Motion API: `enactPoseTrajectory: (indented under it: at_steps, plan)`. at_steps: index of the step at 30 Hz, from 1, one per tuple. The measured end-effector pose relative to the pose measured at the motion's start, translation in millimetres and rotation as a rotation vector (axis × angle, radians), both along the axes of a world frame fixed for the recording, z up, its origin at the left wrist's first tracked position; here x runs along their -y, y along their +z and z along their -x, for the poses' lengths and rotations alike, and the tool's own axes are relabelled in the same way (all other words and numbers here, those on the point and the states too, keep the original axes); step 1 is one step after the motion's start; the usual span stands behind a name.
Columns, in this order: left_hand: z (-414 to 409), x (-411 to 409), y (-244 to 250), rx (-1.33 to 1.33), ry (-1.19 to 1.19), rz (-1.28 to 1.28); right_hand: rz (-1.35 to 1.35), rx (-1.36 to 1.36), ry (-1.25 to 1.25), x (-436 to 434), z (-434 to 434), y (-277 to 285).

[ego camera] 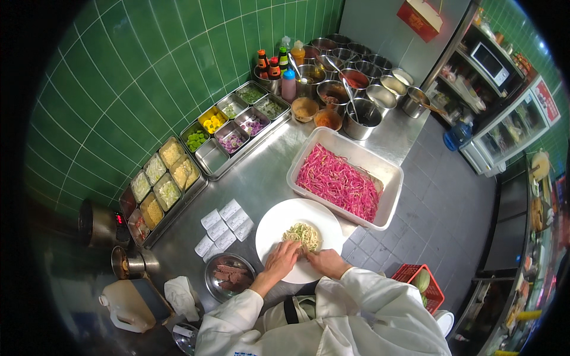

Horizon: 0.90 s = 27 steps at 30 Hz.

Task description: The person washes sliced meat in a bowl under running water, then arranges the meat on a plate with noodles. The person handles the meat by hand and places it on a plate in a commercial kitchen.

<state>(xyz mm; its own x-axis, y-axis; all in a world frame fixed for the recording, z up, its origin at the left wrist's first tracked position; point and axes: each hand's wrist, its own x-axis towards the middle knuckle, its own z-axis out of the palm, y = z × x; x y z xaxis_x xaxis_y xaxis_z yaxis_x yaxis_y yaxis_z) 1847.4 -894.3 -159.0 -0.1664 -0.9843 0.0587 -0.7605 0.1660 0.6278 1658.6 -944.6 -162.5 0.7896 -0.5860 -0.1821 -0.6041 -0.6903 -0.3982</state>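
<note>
A wide white plate [270, 224] stands on the steel counter before me. At its middle is a small mound of pale and green shredded food [302, 234]. My left hand [281, 259] reaches over the plate, its fingertips at the mound's near left side. My right hand [328, 262] is at the near right side, fingers bent inward. Something brownish, perhaps sliced meat, shows between the fingertips; the fingers hide most of it. Left of the plate, a steel bowl [210, 272] holds slices of brown cooked meat [231, 277].
A white plastic tub [392, 191] of pink shreds [336, 180] stands beyond the plate. Paper slips [222, 229] lie left. Steel trays of chopped vegetables [231, 137] line the tiled wall. Steel pots [363, 122] and squeeze bottles [288, 86] crowd the far end. A plastic jug [129, 305] sits left.
</note>
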Motion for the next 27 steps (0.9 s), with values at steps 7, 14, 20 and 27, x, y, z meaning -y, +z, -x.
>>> enactPoseTrajectory:
  at_steps: [7,14,20,27]
  plan:
    - [9.8,10.0,2.8,0.033,-0.031,0.013,-0.079,0.347,-0.243,1.8,13.6,13.9]
    - [15.8,18.1,-4.1,-0.008,-0.021,0.003,-0.511,0.435,-0.539,2.5,17.6,-1.0]
    - [4.5,21.1,1.3,-0.163,-0.027,-0.068,-0.537,0.408,-0.560,2.3,12.0,1.3]
    - [-1.3,23.1,3.0,-0.133,-0.110,-0.145,-0.495,0.377,-0.525,5.6,7.6,-4.9]
